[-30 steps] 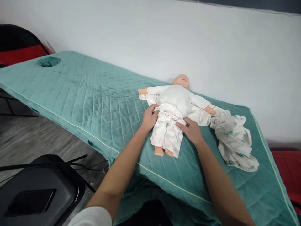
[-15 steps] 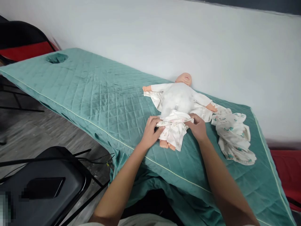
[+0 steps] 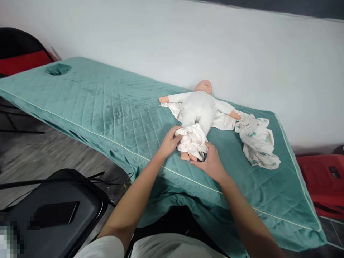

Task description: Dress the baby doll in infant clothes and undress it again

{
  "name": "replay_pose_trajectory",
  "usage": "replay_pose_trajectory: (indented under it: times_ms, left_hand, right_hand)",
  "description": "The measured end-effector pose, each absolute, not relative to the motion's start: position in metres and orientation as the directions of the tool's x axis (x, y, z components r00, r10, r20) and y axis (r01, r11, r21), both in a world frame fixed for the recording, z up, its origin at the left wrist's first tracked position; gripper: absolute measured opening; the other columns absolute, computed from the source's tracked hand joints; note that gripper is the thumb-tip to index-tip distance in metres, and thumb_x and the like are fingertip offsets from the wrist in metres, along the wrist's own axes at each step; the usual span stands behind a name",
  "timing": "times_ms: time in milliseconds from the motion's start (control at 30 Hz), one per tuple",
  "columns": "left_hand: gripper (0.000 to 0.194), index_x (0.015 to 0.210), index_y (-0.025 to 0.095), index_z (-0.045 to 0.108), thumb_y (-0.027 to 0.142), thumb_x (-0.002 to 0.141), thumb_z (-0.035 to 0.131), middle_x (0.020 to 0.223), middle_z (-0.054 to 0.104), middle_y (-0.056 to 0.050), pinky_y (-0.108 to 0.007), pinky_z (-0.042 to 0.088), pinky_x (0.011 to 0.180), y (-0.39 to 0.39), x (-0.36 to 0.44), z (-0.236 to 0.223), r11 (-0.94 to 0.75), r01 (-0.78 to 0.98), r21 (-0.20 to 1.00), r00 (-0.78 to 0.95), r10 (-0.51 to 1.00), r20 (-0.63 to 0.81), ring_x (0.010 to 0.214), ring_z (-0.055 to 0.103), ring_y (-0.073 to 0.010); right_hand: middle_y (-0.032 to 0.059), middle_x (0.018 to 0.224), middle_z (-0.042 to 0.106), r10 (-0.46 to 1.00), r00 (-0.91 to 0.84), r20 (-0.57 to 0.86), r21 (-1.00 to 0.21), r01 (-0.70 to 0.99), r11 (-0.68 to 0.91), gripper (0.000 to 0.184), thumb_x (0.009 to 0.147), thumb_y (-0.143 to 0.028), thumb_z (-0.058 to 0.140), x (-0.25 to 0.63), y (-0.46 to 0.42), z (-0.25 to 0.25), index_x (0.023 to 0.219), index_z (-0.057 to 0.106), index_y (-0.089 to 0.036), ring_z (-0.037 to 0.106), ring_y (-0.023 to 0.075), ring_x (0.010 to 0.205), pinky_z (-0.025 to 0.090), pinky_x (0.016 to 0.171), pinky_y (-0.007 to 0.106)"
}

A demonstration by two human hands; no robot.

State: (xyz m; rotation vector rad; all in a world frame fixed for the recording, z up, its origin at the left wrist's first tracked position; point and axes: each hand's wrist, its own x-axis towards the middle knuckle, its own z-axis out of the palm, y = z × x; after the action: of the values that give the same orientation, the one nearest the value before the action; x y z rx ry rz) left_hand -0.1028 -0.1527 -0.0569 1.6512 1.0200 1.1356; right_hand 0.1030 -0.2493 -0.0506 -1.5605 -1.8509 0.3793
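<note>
A baby doll (image 3: 200, 105) with a white cloth body lies on its back, its head toward the wall and its arms spread. Bunched around its lower legs are small printed baby trousers (image 3: 190, 138), with the bare feet (image 3: 185, 156) poking out below. My left hand (image 3: 170, 141) pinches the left side of the trousers. On the other side, my right hand (image 3: 211, 161) grips their lower right edge, its thumb near the feet. Under the doll's arms and back spreads a light printed garment (image 3: 224, 122).
The doll rests on a green quilted massage bed (image 3: 120, 111) with a face hole (image 3: 58, 69), against a white wall. Another printed baby garment (image 3: 256, 141) lies crumpled at right. A black chair (image 3: 88, 193) holding a dark flat device (image 3: 55, 214) stands at lower left. Red chairs (image 3: 319, 179) flank the bed.
The trousers have slid down from the thighs toward the ankles, baring more of the white legs. My right hand has moved down and left toward the feet.
</note>
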Motion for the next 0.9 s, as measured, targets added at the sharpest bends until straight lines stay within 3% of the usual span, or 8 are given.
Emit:
replay_pose_trajectory:
  times_ms: [167, 333, 500, 667, 767, 900]
  left_hand:
    - [0.027, 0.11, 0.019, 0.058, 0.038, 0.09, 0.055, 0.101, 0.061, -0.003, -0.029, 0.045, 0.086, -0.188, -0.117, -0.051, -0.183, 0.1, 0.978, 0.311, 0.939, 0.144, 0.093, 0.056, -0.0174]
    - [0.025, 0.107, 0.019, 0.057, 0.037, 0.09, 0.055, 0.096, 0.06, -0.001, -0.027, 0.045, 0.084, -0.208, -0.12, -0.043, -0.142, 0.071, 0.987, 0.257, 0.959, 0.12, 0.089, 0.055, -0.0161]
    - [0.031, 0.102, 0.018, 0.058, 0.046, 0.089, 0.055, 0.091, 0.059, -0.001, -0.027, 0.044, 0.077, -0.207, -0.128, -0.014, -0.142, 0.134, 0.981, 0.33, 0.94, 0.09, 0.084, 0.053, -0.0161]
    - [0.037, 0.093, 0.017, 0.06, 0.054, 0.088, 0.056, 0.083, 0.058, 0.0, -0.025, 0.042, 0.067, -0.212, -0.144, 0.023, -0.113, 0.197, 0.974, 0.542, 0.84, -0.012, 0.076, 0.053, -0.0151]
    - [0.04, 0.094, 0.017, 0.064, 0.056, 0.085, 0.058, 0.085, 0.062, -0.001, -0.026, 0.043, 0.067, -0.218, -0.153, 0.047, -0.153, 0.27, 0.951, 0.609, 0.792, -0.046, 0.076, 0.056, -0.0163]
    - [0.038, 0.098, 0.02, 0.07, 0.054, 0.08, 0.065, 0.094, 0.068, -0.004, -0.027, 0.047, 0.069, -0.222, -0.171, 0.101, -0.284, 0.338, 0.897, 0.714, 0.699, -0.048, 0.083, 0.062, -0.02]
  right_hand:
    - [0.0117, 0.103, 0.065, 0.939, -0.027, 0.344, -0.557, 0.799, 0.227, 0.054, 0.073, -0.048, 0.072, 0.095, -0.245, -0.048, 0.113, 0.051, -0.018, 0.06, 0.0322, 0.102, 0.047, 0.091, 0.048]
    - [0.0052, 0.096, 0.068, 0.985, -0.019, 0.173, -0.634, 0.763, 0.126, 0.041, 0.077, -0.053, 0.068, 0.095, -0.244, -0.024, 0.1, 0.057, -0.021, 0.061, 0.0262, 0.092, 0.047, 0.079, 0.038]
    - [-0.0007, 0.08, 0.064, 0.999, -0.049, -0.025, -0.701, 0.713, 0.017, 0.039, 0.075, -0.057, 0.068, 0.103, -0.252, 0.017, 0.087, 0.057, -0.021, 0.056, 0.0185, 0.072, 0.04, 0.061, 0.029]
    - [0.0018, 0.086, 0.066, 0.932, -0.28, -0.231, -0.888, 0.451, -0.084, 0.039, 0.078, -0.054, 0.068, 0.118, -0.262, 0.051, 0.092, 0.063, -0.017, 0.058, 0.0183, 0.076, 0.043, 0.066, 0.029]
    - [0.0015, 0.077, 0.064, 0.897, -0.364, -0.251, -0.927, 0.356, -0.115, 0.043, 0.081, -0.061, 0.063, 0.123, -0.264, 0.077, 0.084, 0.064, -0.018, 0.056, 0.0165, 0.069, 0.042, 0.061, 0.028]
    - [0.0021, 0.068, 0.061, 0.912, -0.373, -0.169, -0.849, 0.525, 0.057, 0.055, 0.087, -0.071, 0.049, 0.124, -0.261, 0.136, 0.071, 0.065, -0.02, 0.052, 0.0154, 0.062, 0.04, 0.059, 0.029]
